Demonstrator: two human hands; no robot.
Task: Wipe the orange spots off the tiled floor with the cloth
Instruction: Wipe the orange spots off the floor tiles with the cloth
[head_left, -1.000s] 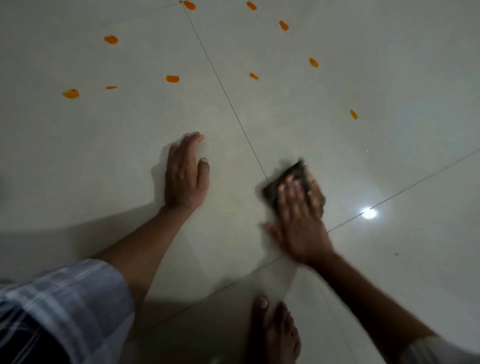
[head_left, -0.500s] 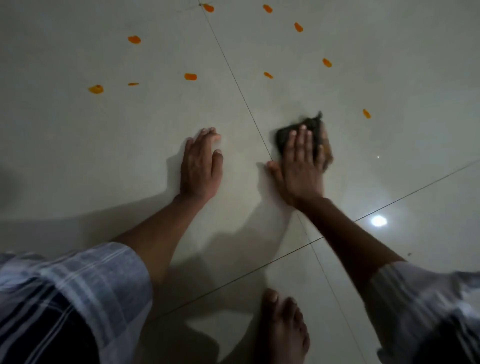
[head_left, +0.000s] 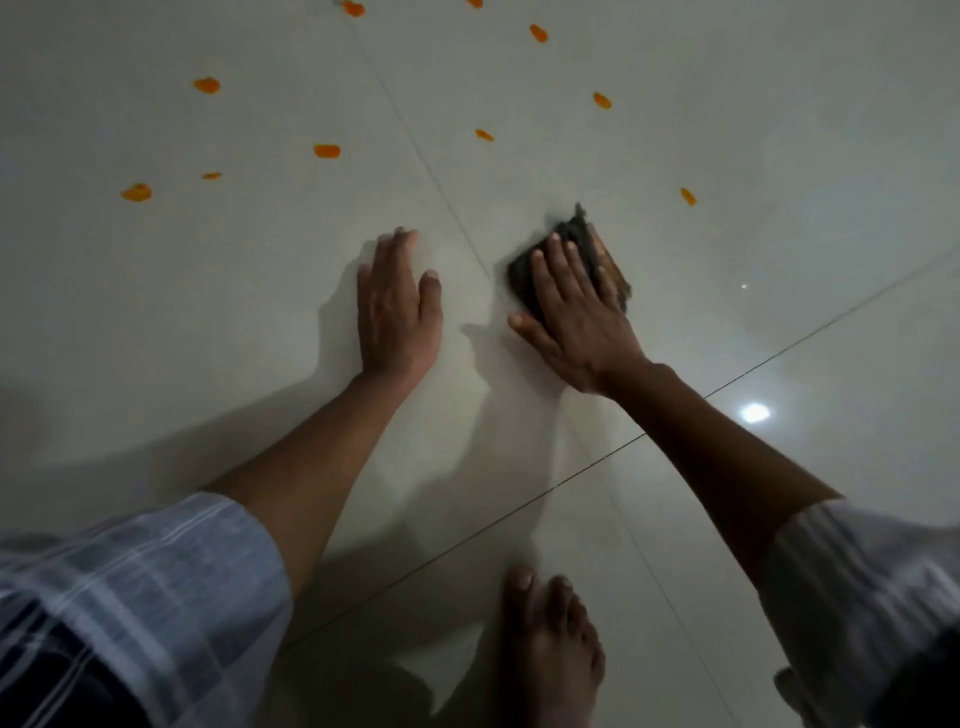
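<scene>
Pale, glossy tiles under me in dim light

I see a floor (head_left: 779, 130) of large off-white tiles, thin dark grout lines (head_left: 810, 332) crossing it diagonally; a bright lamp reflection (head_left: 755, 413) gleams at right, a smaller glint (head_left: 744, 286) above it, and soft grey shadows pool at left.

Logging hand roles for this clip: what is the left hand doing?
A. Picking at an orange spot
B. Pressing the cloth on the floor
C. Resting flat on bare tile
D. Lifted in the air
C: the left hand lies flat on bare tile; the right hand presses the cloth.
</scene>
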